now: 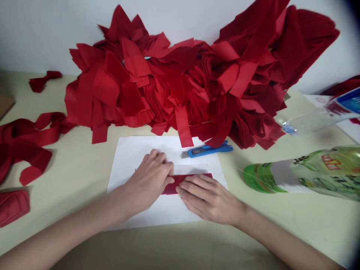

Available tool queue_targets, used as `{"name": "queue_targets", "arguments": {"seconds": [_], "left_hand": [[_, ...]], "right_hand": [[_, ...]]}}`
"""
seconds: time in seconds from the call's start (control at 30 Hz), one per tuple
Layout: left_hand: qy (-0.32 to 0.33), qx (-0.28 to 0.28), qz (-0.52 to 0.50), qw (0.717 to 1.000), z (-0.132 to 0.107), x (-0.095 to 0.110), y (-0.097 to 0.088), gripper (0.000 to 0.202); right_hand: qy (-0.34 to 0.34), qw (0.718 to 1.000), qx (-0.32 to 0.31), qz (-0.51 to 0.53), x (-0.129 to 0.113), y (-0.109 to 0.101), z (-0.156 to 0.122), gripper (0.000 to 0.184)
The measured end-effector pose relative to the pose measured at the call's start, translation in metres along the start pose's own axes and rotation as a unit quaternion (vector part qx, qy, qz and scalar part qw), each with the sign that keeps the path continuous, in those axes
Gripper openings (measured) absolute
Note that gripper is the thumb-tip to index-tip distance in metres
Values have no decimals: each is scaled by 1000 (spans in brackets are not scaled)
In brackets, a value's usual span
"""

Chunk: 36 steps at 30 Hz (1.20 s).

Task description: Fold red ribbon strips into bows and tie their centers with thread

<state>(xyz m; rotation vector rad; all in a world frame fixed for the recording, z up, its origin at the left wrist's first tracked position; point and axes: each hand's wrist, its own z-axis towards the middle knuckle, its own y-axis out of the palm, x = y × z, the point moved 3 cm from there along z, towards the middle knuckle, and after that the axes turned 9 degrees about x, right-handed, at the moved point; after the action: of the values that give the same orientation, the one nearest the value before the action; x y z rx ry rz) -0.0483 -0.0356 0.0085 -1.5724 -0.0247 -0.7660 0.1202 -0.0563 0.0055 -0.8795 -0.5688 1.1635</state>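
Note:
A flat red fabric strip (174, 184) lies crosswise on a sheet of white paper (126, 150), between and under my hands. My left hand (153, 178) has its fingers curled down at the strip's left end, with the thumb pressing on it. Over the right part of the strip, my right hand (209, 197) is bent with fingers together, its thumb and fingertips gripping the near edge. Both palms hide much of the strip. Just beyond it, a blue utility knife (209, 150) rests on the paper with its blade pointing left. Thin drawn lines show on the paper.
A large heap of red fabric pieces (168, 82) stands along the wall. Loose red ribbon (42, 129) and a folded red piece (14, 206) lie at left. A green-labelled bottle (323, 170) with thread wound round it and a clear bottle (315, 118) lie at right.

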Motion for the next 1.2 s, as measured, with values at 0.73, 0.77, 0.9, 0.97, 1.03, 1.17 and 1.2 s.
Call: {"name": "queue_targets", "arguments": {"seconds": [0.73,0.77,0.9,0.97,1.03,1.17,1.2], "left_hand": [[28,69,-77,994,-3,1,2,20],[27,76,-87,993,-3,1,2,19],[19,84,-107,991,-2,-1,1,17],[20,83,-108,990,-1,-2,1,16],[24,81,-113,990,0,-4,1,14],[39,78,-128,988,1,-8,1,11],[40,80,-129,988,1,-9,1,11]], "right_hand": [[139,980,-35,137,9,-5,12,15],[175,972,-34,156,13,-6,15,14],[291,942,-34,162,24,-3,25,16],[302,939,-58,157,27,0,28,16],[289,942,-74,157,27,3,30,18],[275,945,-71,161,28,5,31,18],[276,945,-74,160,28,5,31,17]]}}
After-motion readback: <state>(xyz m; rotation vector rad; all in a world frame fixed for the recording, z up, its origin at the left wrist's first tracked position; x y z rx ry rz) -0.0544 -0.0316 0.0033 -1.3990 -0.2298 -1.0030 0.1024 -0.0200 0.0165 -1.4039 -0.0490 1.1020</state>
